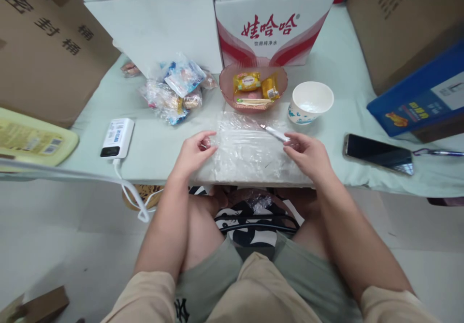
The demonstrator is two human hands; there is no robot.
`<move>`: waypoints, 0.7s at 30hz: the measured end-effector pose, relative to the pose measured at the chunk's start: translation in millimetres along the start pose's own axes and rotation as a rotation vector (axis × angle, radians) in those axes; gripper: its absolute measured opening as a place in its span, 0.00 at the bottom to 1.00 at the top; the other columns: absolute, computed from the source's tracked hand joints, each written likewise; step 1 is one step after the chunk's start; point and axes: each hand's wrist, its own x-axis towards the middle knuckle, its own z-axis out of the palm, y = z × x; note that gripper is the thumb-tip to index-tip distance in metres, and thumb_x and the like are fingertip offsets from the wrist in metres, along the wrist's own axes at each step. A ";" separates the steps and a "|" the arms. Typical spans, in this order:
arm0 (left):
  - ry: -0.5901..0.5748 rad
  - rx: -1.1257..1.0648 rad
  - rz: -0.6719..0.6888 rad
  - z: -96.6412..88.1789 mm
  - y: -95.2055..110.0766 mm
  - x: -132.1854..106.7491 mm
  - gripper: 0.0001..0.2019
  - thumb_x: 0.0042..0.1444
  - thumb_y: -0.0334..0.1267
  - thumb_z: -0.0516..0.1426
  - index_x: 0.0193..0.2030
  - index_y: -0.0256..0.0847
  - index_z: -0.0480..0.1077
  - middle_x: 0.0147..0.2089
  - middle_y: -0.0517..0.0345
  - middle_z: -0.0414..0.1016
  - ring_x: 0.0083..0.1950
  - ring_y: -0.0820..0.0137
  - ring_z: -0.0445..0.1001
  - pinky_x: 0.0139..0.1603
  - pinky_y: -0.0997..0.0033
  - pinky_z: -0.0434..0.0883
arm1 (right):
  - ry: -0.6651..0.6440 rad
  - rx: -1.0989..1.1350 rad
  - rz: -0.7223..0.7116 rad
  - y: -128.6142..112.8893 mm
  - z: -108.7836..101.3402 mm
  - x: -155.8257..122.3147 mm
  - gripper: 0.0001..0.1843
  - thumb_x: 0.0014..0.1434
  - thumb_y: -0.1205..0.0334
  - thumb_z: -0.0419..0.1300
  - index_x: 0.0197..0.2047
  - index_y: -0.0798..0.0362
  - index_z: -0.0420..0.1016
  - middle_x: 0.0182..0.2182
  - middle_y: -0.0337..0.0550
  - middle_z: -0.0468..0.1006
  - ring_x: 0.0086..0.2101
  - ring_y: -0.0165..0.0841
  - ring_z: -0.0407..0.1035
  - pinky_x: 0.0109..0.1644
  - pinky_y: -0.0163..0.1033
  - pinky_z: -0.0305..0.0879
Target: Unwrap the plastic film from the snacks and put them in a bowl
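In the head view my right hand (307,152) pinches a slim white stick (276,133) with a dark reddish tip; its exact kind is unclear. The stick points up and left over a crinkled clear plastic sheet (246,154) on the table. At the sheet's left edge is my left hand (197,152), thumb and forefinger apart, with nothing clearly visible between them. Beyond the sheet, a pink clear bowl (226,93) contains yellow-wrapped snacks (247,81) and several thin sticks (253,102). A white paper cup (302,115) stands right of the bowl.
Wrapped snacks (177,91) are heaped at left, near a white power bank (119,138) with a cable. A phone (379,154) and a pen (442,153) lie at right. White cartons (275,28) line the back; a blue box (416,91) stands right.
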 end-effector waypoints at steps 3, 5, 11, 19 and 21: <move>0.079 0.196 0.079 -1.7 -2.8 3.3 0.10 0.47 0.37 0.65 0.38 0.42 0.81 0.31 0.61 0.65 0.30 0.73 0.64 0.35 0.72 0.66 | 0.121 -0.237 -0.099 2.7 -0.1 0.1 0.08 0.54 0.57 0.63 0.36 0.49 0.81 0.34 0.46 0.77 0.34 0.39 0.72 0.44 0.51 0.72; 0.145 0.266 0.142 -3.7 -0.1 3.2 0.07 0.46 0.37 0.66 0.33 0.42 0.81 0.35 0.58 0.65 0.35 0.70 0.67 0.41 0.68 0.69 | 0.203 -0.319 -0.193 -0.6 -1.1 -1.1 0.06 0.54 0.57 0.62 0.32 0.48 0.80 0.42 0.50 0.76 0.44 0.45 0.73 0.50 0.55 0.71; -0.045 -0.090 0.155 -6.6 14.5 -9.5 0.09 0.47 0.40 0.65 0.29 0.42 0.70 0.47 0.52 0.77 0.53 0.60 0.74 0.59 0.58 0.69 | 0.051 0.017 -0.328 -20.3 -7.0 -8.1 0.08 0.58 0.56 0.61 0.31 0.46 0.66 0.49 0.45 0.80 0.59 0.48 0.70 0.64 0.61 0.62; 0.042 -0.171 -0.152 18.1 6.0 8.8 0.12 0.55 0.39 0.62 0.43 0.46 0.65 0.22 0.70 0.70 0.17 0.77 0.63 0.19 0.78 0.56 | -0.077 0.252 0.179 -13.8 -4.6 -4.8 0.20 0.58 0.48 0.65 0.48 0.45 0.63 0.23 0.31 0.76 0.16 0.29 0.66 0.18 0.34 0.61; 0.032 -0.183 -0.214 21.0 4.5 17.2 0.09 0.55 0.39 0.62 0.41 0.44 0.67 0.19 0.71 0.65 0.15 0.79 0.57 0.17 0.78 0.51 | -0.236 0.181 0.239 -13.6 -16.9 -4.6 0.25 0.55 0.48 0.68 0.52 0.45 0.67 0.29 0.38 0.80 0.24 0.35 0.74 0.22 0.38 0.68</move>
